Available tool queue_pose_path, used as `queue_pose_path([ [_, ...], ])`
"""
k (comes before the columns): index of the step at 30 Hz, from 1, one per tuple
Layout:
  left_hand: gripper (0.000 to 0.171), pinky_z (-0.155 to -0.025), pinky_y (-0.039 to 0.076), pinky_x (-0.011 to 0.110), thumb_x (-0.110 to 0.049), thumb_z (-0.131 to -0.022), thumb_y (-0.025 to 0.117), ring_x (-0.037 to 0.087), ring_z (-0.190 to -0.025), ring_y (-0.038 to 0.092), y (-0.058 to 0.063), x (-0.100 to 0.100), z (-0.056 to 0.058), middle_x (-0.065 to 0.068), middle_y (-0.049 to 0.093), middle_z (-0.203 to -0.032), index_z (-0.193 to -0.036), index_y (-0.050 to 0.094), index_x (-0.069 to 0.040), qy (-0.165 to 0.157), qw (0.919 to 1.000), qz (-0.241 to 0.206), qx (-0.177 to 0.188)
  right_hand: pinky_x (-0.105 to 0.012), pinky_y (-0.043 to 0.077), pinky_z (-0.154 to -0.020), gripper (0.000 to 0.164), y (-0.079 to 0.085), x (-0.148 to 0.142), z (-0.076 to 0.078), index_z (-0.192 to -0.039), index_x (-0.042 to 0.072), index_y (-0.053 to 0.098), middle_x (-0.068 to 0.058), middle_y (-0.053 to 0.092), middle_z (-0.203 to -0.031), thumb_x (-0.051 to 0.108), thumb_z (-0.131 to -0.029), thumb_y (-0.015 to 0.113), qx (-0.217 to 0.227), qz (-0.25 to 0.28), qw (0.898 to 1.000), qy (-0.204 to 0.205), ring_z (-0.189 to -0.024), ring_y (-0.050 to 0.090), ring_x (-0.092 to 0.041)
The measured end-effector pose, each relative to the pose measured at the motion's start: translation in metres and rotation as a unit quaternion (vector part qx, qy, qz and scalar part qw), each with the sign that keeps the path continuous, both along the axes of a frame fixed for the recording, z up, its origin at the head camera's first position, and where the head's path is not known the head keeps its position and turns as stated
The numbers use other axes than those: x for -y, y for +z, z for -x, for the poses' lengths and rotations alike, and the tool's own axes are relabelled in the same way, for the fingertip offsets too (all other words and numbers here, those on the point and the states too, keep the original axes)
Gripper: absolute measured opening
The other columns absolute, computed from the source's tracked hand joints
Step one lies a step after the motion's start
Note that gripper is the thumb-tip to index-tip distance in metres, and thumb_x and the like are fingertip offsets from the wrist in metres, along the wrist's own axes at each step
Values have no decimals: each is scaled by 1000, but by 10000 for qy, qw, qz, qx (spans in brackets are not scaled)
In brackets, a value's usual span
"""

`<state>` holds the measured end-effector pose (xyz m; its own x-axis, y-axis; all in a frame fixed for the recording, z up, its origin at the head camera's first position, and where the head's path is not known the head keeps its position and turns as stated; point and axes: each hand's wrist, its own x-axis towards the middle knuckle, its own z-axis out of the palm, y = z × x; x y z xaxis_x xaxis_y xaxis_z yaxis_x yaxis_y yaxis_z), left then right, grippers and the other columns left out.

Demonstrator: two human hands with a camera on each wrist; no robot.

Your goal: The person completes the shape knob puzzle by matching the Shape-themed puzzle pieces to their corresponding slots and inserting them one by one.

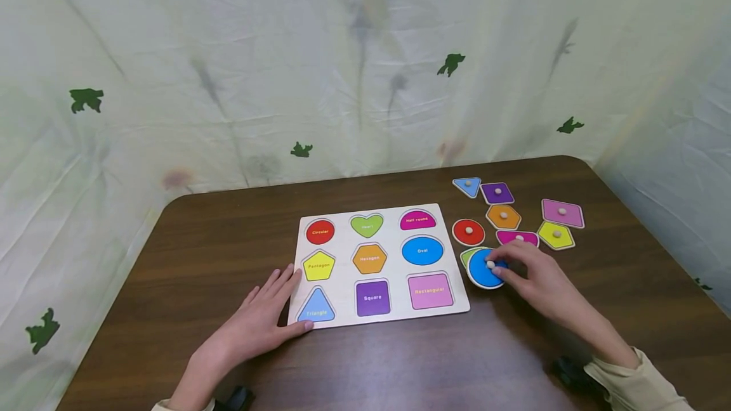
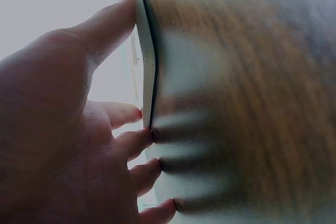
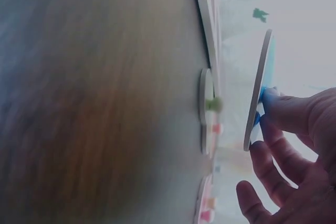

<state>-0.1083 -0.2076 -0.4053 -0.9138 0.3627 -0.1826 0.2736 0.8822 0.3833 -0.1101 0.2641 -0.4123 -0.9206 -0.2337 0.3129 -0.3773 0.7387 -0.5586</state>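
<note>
Oval (image 1: pixel 481 276) raised, pinched in right hand (image 1: pixel 533 278); left hand (image 1: pixel 257 322) spread at board (image 1: pixel 345 306), eight o'clock; pickup, presumably needing nine-o'clock carry next.

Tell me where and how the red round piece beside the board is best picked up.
Probably by its knob, pinched from above: the red round piece lies flat on the table, its edge low, while the knob stands up near its middle with nothing covering it.

Right of centre, we count nine puzzle pieces (image 1: pixel 468 233). The lower half shows us two hands (image 1: pixel 254 325), one board (image 1: pixel 344 274) and nine printed shapes (image 1: pixel 370 265).
</note>
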Motion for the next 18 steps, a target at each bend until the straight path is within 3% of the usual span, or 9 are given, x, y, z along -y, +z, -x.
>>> queue_pose_path([
  [7, 97, -110, 18, 67, -61, -84, 67, 38, -147, 15, -1, 1, -1, 11, 21, -162, -156, 27, -11, -14, 10000, -27, -22, -44, 54, -80, 27, 4, 13, 1, -104, 18, 69, 5, 64, -102, 2, -83, 78, -6, 11, 10000, 33, -99, 56, -16],
  [18, 98, -110, 18, 67, -64, -84, 65, 37, -147, 15, 0, 1, -1, 11, 20, -162, -157, 27, -12, -27, 10000, -24, -48, -43, 54, -78, 26, 7, 33, 6, -103, 17, 71, 6, 64, -99, 4, -82, 79, -20, 213, 9996, 187, -96, 59, -17],
])
